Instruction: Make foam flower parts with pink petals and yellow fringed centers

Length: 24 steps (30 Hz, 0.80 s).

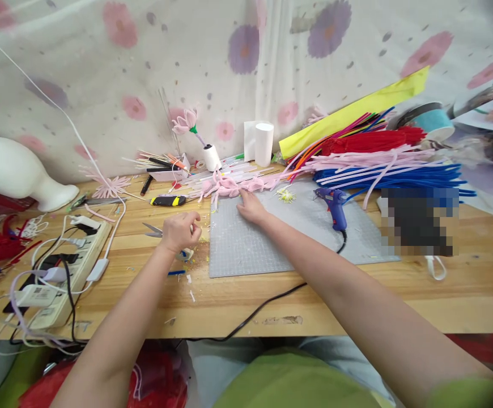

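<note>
My left hand [181,231] hovers over the wooden table with its fingers curled in. Whatever it may hold is hidden. Under it lie scissors [153,230], their blades pointing left and partly covered by the hand. My right hand [251,208] reaches to the back edge of the grey cutting mat [246,255]. Its fingers extend to a row of pink fuzzy pipe-cleaner petals [228,186] and appear to touch them. A small yellow pipe-cleaner burst [287,195] lies on the mat, right of that hand. Farther right rests a blue glue gun [334,207].
Bundles of blue [391,177] and red pipe cleaners [374,140] lie at the back right. A pink tulip [186,122] stands in a white holder. A utility knife [168,200], a power strip [74,272] with cables and a white foam head [12,170] are leftward. A black cord [263,309] crosses the front.
</note>
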Tool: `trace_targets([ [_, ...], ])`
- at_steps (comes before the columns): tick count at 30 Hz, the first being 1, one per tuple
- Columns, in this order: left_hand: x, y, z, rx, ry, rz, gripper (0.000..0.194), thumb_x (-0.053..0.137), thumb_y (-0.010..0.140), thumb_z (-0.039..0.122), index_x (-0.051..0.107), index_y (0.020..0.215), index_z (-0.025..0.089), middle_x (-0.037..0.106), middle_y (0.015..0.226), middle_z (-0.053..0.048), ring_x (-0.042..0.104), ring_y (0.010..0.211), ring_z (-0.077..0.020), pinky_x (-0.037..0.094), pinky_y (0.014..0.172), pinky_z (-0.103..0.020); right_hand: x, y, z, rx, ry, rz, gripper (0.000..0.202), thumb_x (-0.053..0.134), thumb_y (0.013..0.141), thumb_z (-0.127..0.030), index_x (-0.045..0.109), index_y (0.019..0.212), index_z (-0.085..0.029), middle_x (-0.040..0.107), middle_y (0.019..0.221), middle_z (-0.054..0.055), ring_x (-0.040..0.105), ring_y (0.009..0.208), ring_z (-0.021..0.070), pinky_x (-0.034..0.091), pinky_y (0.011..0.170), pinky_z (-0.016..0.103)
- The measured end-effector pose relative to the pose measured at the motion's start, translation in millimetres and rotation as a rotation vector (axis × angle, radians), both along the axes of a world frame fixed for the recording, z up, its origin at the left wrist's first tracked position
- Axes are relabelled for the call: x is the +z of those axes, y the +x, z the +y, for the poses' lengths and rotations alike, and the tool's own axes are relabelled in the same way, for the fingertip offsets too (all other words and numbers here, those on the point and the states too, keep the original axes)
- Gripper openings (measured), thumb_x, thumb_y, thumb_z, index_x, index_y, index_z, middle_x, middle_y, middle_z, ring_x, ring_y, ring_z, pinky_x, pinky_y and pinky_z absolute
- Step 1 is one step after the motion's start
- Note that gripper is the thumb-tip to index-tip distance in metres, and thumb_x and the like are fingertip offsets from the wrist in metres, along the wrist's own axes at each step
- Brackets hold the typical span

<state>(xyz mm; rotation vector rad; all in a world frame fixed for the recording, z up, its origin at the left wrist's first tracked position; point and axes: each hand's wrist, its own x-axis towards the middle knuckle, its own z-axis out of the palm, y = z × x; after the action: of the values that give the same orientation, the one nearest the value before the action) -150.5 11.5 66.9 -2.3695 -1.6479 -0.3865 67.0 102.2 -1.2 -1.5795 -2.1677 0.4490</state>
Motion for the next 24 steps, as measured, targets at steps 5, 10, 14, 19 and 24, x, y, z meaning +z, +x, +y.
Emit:
trace_targets([
  [5, 0.7, -8, 6, -0.013, 0.005, 0.018, 0.022, 0.049, 0.062, 0.021, 0.064, 0.079, 0.019, 0.064, 0.062, -0.003, 0.061, 0.063, -0.0197, 0.040, 0.059, -0.028, -6.6, -37, -39, -0.052, -0.008, -0.089, 0.061, 0.036, 0.089, -0.030, 0.031, 0.140, 0.003, 0.028, 0.147, 0.026, 0.023, 0.139, 0.0338, 0.014, 0.112, 0.051],
  [10, 3.7, -17, 12, -0.001, 0.051, 0.027, 0.021, 0.050, 0.062, 0.022, 0.064, 0.077, 0.020, 0.063, 0.059, -0.003, 0.061, 0.062, -0.0202, 0.038, 0.057, -0.028, 0.8, -49, -57, 0.484, -0.005, 0.162, 0.055, 0.030, 0.091, -0.029, 0.032, 0.142, -0.009, 0.038, 0.145, 0.014, 0.035, 0.134, 0.0186, 0.028, 0.110, 0.036],
  [14, 2.4, -19, 10, 0.038, 0.079, 0.016, 0.020, 0.049, 0.062, 0.021, 0.063, 0.076, 0.020, 0.064, 0.060, -0.003, 0.062, 0.062, -0.0204, 0.038, 0.057, -0.028, 1.9, -24, -38, 0.039, -0.010, 0.122, 0.054, 0.033, 0.088, -0.021, 0.035, 0.138, 0.001, 0.041, 0.142, 0.021, 0.035, 0.134, 0.0240, 0.025, 0.111, 0.039],
  [19, 2.2, -16, 6, 0.018, 0.057, 0.045, 0.019, 0.049, 0.063, 0.022, 0.063, 0.076, 0.020, 0.065, 0.061, -0.002, 0.062, 0.063, -0.0201, 0.038, 0.057, -0.028, 8.1, -48, -30, 0.214, -0.091, 0.053, 0.059, 0.040, 0.087, -0.026, 0.033, 0.141, -0.002, 0.035, 0.146, 0.020, 0.029, 0.137, 0.0265, 0.020, 0.112, 0.042],
  [24, 6.7, -16, 8, 0.026, 0.064, 0.049, 0.018, 0.048, 0.062, 0.023, 0.063, 0.074, 0.021, 0.065, 0.060, -0.002, 0.062, 0.062, -0.0202, 0.037, 0.056, -0.028, 16.8, -26, -37, 0.245, -0.099, 0.335, 0.053, 0.028, 0.090, -0.023, 0.034, 0.141, -0.012, 0.040, 0.145, 0.010, 0.038, 0.133, 0.0143, 0.029, 0.109, 0.031],
])
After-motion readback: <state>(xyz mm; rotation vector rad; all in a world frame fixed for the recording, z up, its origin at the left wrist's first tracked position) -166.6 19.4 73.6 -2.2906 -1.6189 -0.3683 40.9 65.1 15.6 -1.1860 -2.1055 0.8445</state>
